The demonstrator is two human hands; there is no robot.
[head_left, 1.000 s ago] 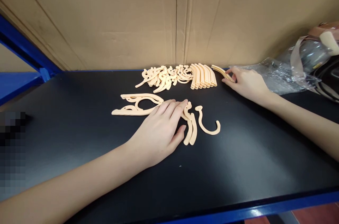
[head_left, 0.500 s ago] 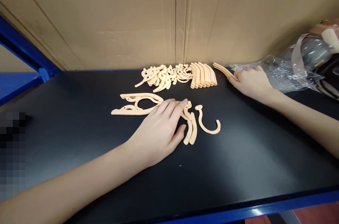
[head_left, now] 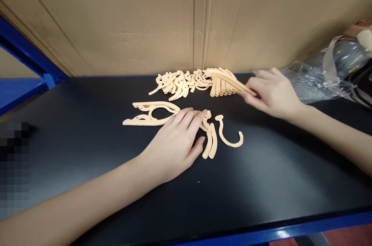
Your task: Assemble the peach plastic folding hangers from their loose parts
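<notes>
My left hand (head_left: 180, 137) lies flat, fingers stretched, over cream plastic hanger parts on the black tabletop. Left of its fingertips lies a folded hanger frame (head_left: 145, 122). Two short curved pieces (head_left: 213, 143) stick out from beneath the fingers on the right. Beside them rests a loose hanger hook (head_left: 232, 145), apart from the hand. My right hand (head_left: 271, 92) is closed on the end of a long curved hanger arm (head_left: 229, 79), somewhat blurred; whether it is one piece or two together I cannot tell. The arm is in front of a row of similar hanger arms (head_left: 217, 89).
A heap of small hanger parts (head_left: 177, 83) lies at the back against the cardboard wall (head_left: 130, 21). Crumpled clear plastic (head_left: 314, 81) and a bag strap (head_left: 329, 59) are at the right rear. A blue frame edge (head_left: 276, 234) runs along the front.
My right hand has moved left and toward me, swinging the hanger arm in front of the row. My left hand and the parts around it have stayed in place.
</notes>
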